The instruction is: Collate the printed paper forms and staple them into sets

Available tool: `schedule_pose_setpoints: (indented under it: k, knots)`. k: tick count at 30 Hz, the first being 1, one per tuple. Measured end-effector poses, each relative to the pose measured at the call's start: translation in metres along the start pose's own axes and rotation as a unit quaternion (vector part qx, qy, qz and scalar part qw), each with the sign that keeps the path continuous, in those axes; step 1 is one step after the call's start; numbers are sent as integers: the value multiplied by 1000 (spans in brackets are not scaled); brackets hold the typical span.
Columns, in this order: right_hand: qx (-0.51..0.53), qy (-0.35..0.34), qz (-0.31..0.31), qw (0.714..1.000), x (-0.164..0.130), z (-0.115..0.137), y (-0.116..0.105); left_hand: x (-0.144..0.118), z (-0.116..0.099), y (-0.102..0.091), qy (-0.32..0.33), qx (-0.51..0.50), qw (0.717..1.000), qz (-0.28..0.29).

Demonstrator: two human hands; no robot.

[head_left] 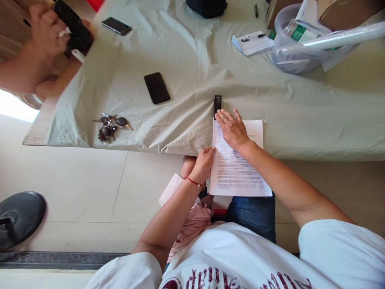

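Note:
A stack of printed papers (240, 172) lies partly on the table's front edge and reaches out over my lap. My left hand (205, 163) pinches its left edge, thumb on top. Flat across the top of the sheets rests my right hand (233, 129), fingers stretched out, with the fingertips on the near end of a black stapler (217, 102). The stapler sits at the papers' upper left corner; its near end is hidden under my fingers.
On the cloth-covered table (186, 120) lie a bunch of keys (111, 126), a black phone (157, 88) and another phone (116, 26). A plastic basket (296, 52) and a notepad (252, 43) with pens stand back right. Another person's hand (48, 30) shows at upper left.

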State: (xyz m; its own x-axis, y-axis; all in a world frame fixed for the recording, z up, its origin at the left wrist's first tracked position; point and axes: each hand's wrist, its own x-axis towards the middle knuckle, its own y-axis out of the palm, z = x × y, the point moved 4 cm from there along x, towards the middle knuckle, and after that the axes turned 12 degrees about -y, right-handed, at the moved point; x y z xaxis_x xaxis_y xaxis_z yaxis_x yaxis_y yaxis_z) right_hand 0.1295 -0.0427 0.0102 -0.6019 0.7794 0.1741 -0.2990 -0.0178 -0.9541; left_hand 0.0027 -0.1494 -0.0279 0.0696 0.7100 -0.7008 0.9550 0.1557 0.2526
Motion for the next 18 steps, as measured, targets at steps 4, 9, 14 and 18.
schedule_pose_setpoints:
  k: [4, 9, 14, 18]
  knots:
    - [3, 11, 4, 1000, -1, 1, 0, 4, 4, 0, 10, 2, 1000, 17]
    - [28, 26, -11, 999, 1, -5, 2, 9, 7, -4, 57, 22, 998, 17]
    - [77, 42, -56, 995, -8, -24, -3, 4, 8, -10, 67, 35, 997, 23]
    - [60, 132, -121, 982, -43, -51, -21, -5, 18, -13, 12, 24, 999, 38]
